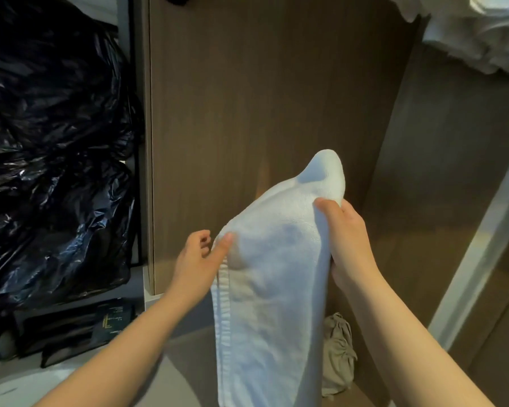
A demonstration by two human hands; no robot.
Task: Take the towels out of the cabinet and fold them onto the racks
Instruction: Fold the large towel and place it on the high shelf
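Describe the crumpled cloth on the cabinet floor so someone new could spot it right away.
Start at the open brown wooden cabinet. On its floor, just right of the hanging white towel, lies the crumpled cloth. Unlike the towel, it is beige, bunched and unheld.

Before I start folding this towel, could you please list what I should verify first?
1. Right hand grips the white towel at its top: ok.
2. Left hand holds the left edge firmly: cannot tell; only its thumb plainly touches.
3. Towel spread flat: not ok; its top is bunched into a peak.
4. Rack in sight: not ok; none in view.
5. Lower end clear of the beige cloth: cannot tell; it runs out of frame.
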